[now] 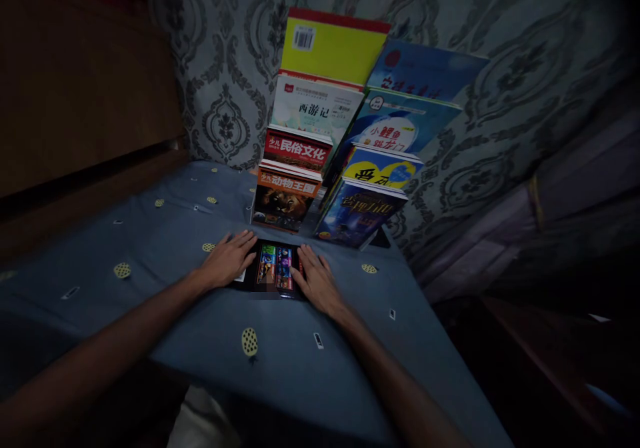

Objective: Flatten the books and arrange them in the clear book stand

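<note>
A dark book (274,268) with colourful picture panels on its cover lies flat on the blue spotted cloth (280,361). My left hand (229,259) rests on the book's left edge with its fingers stretched out flat. On the book's right edge lies my right hand (318,280), fingers also spread and flat. Neither hand grips the book; both press on its sides.
Two stepped rows of books lean against the patterned wall behind: a lion-cover book (283,201) and a yellow book (330,47) on the left, a dark blue book (358,213) and light blue ones (400,123) on the right. Dark wooden furniture (75,88) stands left.
</note>
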`<state>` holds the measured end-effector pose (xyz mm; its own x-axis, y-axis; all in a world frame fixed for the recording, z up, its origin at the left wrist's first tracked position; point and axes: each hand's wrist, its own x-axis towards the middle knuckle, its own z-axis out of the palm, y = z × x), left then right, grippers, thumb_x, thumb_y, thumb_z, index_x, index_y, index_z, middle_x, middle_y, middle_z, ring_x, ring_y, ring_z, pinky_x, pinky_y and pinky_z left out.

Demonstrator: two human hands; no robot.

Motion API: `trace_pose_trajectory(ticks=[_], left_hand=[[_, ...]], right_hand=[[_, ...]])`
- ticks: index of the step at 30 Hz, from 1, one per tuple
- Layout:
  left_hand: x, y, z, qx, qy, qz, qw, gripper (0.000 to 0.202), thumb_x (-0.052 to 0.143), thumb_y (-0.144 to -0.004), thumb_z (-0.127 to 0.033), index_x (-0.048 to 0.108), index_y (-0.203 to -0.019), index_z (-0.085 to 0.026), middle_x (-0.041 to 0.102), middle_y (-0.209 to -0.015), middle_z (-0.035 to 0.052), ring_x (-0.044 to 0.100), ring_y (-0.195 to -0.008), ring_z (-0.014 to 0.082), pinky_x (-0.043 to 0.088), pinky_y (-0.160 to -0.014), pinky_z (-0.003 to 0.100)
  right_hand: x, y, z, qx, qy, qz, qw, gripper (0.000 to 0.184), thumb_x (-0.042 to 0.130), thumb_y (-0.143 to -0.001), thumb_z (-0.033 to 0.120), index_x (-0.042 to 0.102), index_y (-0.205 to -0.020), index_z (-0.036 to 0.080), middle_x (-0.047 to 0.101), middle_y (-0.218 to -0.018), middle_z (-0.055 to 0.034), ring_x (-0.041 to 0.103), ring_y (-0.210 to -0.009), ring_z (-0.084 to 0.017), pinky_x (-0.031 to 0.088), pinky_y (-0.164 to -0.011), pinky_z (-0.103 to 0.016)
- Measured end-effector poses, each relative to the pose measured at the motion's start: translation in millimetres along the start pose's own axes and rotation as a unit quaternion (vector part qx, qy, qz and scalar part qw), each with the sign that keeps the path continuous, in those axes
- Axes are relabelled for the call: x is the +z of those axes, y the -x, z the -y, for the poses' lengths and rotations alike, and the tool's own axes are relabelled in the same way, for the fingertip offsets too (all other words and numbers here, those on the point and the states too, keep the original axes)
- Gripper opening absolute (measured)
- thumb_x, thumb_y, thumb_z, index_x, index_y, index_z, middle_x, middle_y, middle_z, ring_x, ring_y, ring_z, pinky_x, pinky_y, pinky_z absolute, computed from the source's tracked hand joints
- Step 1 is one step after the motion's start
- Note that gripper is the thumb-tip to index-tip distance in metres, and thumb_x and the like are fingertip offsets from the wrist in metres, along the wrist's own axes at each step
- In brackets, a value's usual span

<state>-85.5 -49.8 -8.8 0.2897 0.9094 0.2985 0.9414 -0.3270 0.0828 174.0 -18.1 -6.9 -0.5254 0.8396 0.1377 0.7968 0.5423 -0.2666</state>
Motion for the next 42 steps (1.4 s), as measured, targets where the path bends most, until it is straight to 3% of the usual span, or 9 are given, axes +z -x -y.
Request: trace_pose_trajectory(ticks=[3, 6, 11, 14, 22, 32, 38, 42], left_hand=[[-8.8, 0.3, -6.4, 0.02, -0.024, -0.026, 0.999, 0.038, 0.04, -0.1, -0.029, 0.06, -0.129, -0.014, 0.058, -0.14, 0.0151, 0.05, -0.135, 0.0274, 0.033, -0.114, 0.051], [-17.7, 2.8, -14.1, 0.085, -0.012, -0.028, 0.996, 0.036, 0.04, -0.101, -0.034, 0.066, -0.12, -0.017, 0.063, -0.134, 0.0128, 0.057, -0.126, 0.0253, 0.038, -0.111, 0.047], [-26.2, 10.1, -30.6, 0.166, 0.02, 0.016, 0.986, 0.062, 0.048, -0.092, -0.065, 0.057, -0.133, -0.02, 0.06, -0.133, 0.011, 0.054, -0.122, 0.0281, 0.042, -0.104, 0.045], [-28.2, 11.8, -35.3, 0.175, -0.004, 0.024, 0.984, 0.07, 0.048, -0.089, -0.07, 0.052, -0.137, -0.019, 0.057, -0.134, 0.0128, 0.053, -0.122, 0.0305, 0.042, -0.103, 0.047], [-34.0, 11.6, -42.6, 0.231, -0.098, 0.035, 0.967, 0.053, 0.038, -0.099, -0.057, 0.057, -0.123, -0.013, 0.065, -0.115, 0.0128, 0.062, -0.105, 0.0263, 0.051, -0.089, 0.038], [-24.7, 14.3, -46.7, 0.263, -0.154, 0.021, 0.952, 0.041, 0.032, -0.105, -0.04, 0.058, -0.112, -0.009, 0.067, -0.112, 0.0171, 0.066, -0.102, 0.0258, 0.054, -0.081, 0.037], [-30.8, 13.4, -49.1, 0.251, -0.147, 0.035, 0.956, 0.034, 0.029, -0.106, -0.034, 0.054, -0.114, -0.012, 0.068, -0.107, 0.0154, 0.068, -0.097, 0.0249, 0.054, -0.075, 0.034], [-41.7, 12.5, -47.9, 0.217, -0.103, 0.058, 0.969, 0.031, 0.029, -0.106, -0.032, 0.054, -0.108, -0.014, 0.07, -0.098, 0.0123, 0.07, -0.088, 0.0234, 0.052, -0.07, 0.031]], right_hand=[[1.0, -0.6, 0.4, 0.003, 0.003, -0.005, 1.0, 0.059, 0.036, -0.1, 0.044, 0.04, -0.149, 0.012, 0.034, -0.158, -0.0166, 0.027, -0.149, -0.026, 0.024, -0.119, -0.051], [2.2, -1.4, 0.3, 0.004, 0.002, -0.005, 1.0, 0.059, 0.037, -0.1, 0.044, 0.04, -0.149, 0.011, 0.034, -0.158, -0.0171, 0.027, -0.149, -0.026, 0.023, -0.119, -0.052], [2.2, -2.0, -0.9, -0.006, -0.012, -0.013, 1.0, 0.059, 0.038, -0.099, 0.044, 0.04, -0.149, 0.013, 0.035, -0.157, -0.0171, 0.028, -0.149, -0.027, 0.024, -0.118, -0.053], [0.6, -3.0, -1.7, -0.002, -0.018, -0.012, 1.0, 0.06, 0.039, -0.099, 0.045, 0.041, -0.148, 0.011, 0.037, -0.157, -0.018, 0.029, -0.148, -0.028, 0.024, -0.118, -0.053], [-5.0, -6.3, -3.4, -0.016, -0.01, -0.031, 0.999, 0.058, 0.048, -0.096, 0.043, 0.048, -0.144, 0.01, 0.046, -0.151, -0.0192, 0.04, -0.141, -0.03, 0.028, -0.116, -0.05], [0.5, -13.4, -12.5, -0.018, -0.037, -0.034, 0.999, 0.053, 0.054, -0.093, 0.042, 0.056, -0.139, 0.016, 0.048, -0.149, -0.0181, 0.042, -0.139, -0.031, 0.029, -0.115, -0.052], [0.2, -21.2, -25.0, -0.028, -0.163, -0.054, 0.985, 0.053, 0.045, -0.094, 0.056, 0.07, -0.121, 0.018, 0.057, -0.142, -0.0151, 0.048, -0.136, -0.032, 0.032, -0.114, -0.051], [-9.7, -21.5, -25.5, -0.037, -0.274, -0.045, 0.96, 0.069, 0.031, -0.094, 0.068, 0.079, -0.097, 0.018, 0.07, -0.123, -0.0137, 0.055, -0.128, -0.032, 0.035, -0.112, -0.049]])
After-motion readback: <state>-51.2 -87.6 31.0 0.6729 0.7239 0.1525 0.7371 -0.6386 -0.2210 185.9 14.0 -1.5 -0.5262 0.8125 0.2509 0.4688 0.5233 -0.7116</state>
